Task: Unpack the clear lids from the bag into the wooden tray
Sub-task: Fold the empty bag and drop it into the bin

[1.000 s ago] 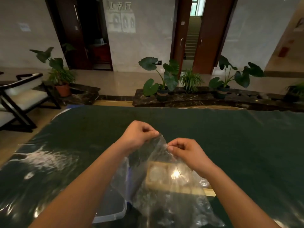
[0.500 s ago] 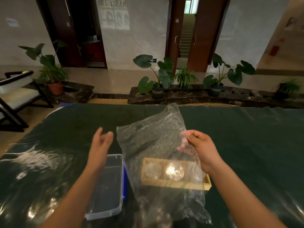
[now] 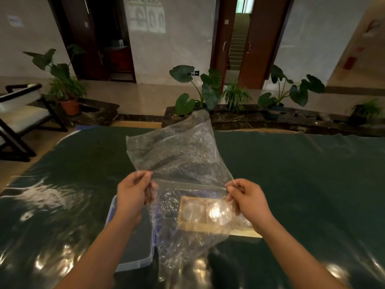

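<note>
While the left hand (image 3: 133,192) pinches the bag (image 3: 179,163), the right hand (image 3: 248,197) pinches its opposite edge.

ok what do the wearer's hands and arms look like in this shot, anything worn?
Left hand and right hand are bare: no gloves, no rings visible. Left forearm and right forearm are bare too, with no sleeve, watch or band in view down to the frame edge. No markings seen.
</note>
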`<control>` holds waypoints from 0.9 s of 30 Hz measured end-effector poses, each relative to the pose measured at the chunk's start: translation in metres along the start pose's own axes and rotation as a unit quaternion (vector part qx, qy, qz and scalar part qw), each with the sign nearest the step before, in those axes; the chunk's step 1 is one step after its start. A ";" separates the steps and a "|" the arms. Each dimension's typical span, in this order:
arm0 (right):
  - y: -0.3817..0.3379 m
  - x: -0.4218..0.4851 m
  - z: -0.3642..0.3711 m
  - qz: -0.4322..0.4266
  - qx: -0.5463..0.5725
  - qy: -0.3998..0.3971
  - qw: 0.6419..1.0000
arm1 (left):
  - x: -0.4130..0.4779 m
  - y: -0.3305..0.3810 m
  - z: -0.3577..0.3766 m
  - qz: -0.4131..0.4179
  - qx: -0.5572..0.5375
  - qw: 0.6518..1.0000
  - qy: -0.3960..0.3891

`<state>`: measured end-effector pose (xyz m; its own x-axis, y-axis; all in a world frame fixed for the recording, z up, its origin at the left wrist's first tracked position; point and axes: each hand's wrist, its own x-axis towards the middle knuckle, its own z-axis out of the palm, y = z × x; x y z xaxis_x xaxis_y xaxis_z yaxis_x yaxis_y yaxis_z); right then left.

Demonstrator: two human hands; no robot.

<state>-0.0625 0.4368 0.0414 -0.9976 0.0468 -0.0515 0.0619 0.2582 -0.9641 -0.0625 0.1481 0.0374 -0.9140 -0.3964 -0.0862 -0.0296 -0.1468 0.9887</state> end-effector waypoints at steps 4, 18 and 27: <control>0.003 0.002 -0.007 0.004 0.049 -0.052 0.997 | 0.002 -0.001 -0.002 -0.003 0.002 1.000 -0.018; 0.001 0.036 -0.007 0.068 0.227 -0.070 0.969 | 0.008 -0.018 -0.020 -0.087 0.009 0.988 -0.129; 0.007 0.034 -0.011 0.055 0.212 -0.123 0.968 | 0.013 -0.023 -0.026 -0.142 -0.018 0.980 -0.135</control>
<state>-0.0962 0.4509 0.0362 -0.9664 -0.1929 -0.1702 0.2015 -0.1565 -0.9669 -0.0633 0.1231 0.0107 -0.9448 -0.0820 -0.3173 -0.2886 -0.2507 0.9241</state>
